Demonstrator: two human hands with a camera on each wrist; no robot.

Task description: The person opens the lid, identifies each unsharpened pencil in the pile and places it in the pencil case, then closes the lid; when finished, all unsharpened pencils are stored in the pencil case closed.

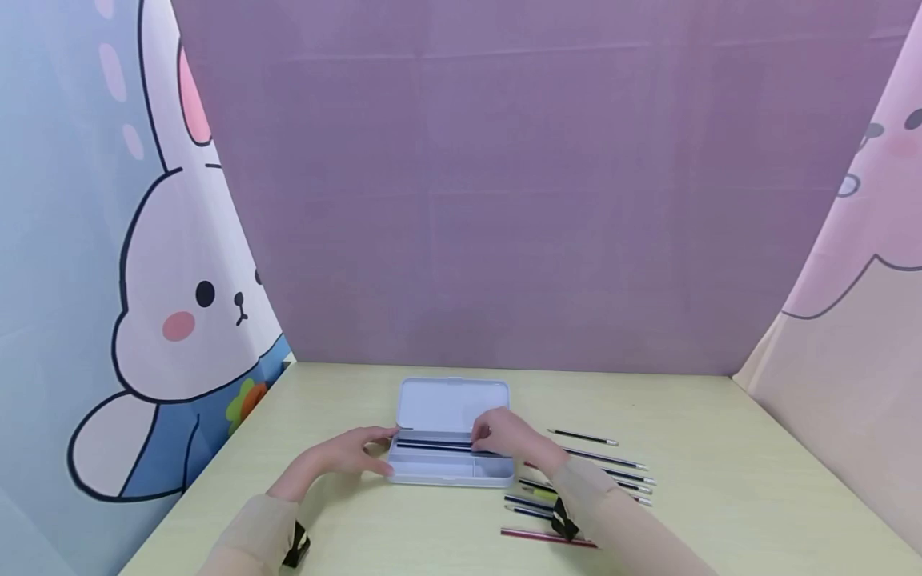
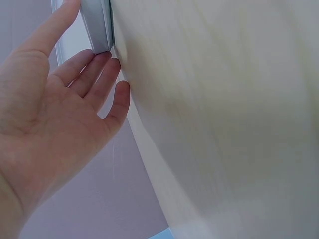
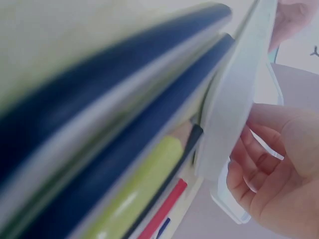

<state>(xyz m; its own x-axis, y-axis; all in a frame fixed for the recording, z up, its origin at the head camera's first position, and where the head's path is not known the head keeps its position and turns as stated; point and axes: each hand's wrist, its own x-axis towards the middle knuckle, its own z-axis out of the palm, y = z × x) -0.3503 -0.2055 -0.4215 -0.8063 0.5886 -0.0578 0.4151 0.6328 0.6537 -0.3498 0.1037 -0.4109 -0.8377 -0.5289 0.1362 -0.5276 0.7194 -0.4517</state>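
Note:
An open white pencil case (image 1: 452, 482) lies on the table, its lid (image 1: 452, 404) tipped back at the far side. Dark pencils (image 1: 432, 445) lie lengthwise in its long rear compartment. My left hand (image 1: 347, 452) rests against the case's left end, thumb near the front corner and fingers by the hinge side, loosely extended in the left wrist view. Over the right part of the case, my right hand (image 1: 507, 436) has curled fingers and pinches a dark pencil near its end. The case wall (image 3: 234, 99) hides part of those fingertips in the right wrist view.
Right of the case, several dark pencils (image 1: 608, 459) lie roughly parallel, some under my right forearm. Among them are a yellow-green pencil (image 3: 144, 184) and a red pencil (image 1: 536, 534). A purple cloth (image 1: 468, 200) hangs behind the table (image 1: 374, 528), with printed curtains at both sides.

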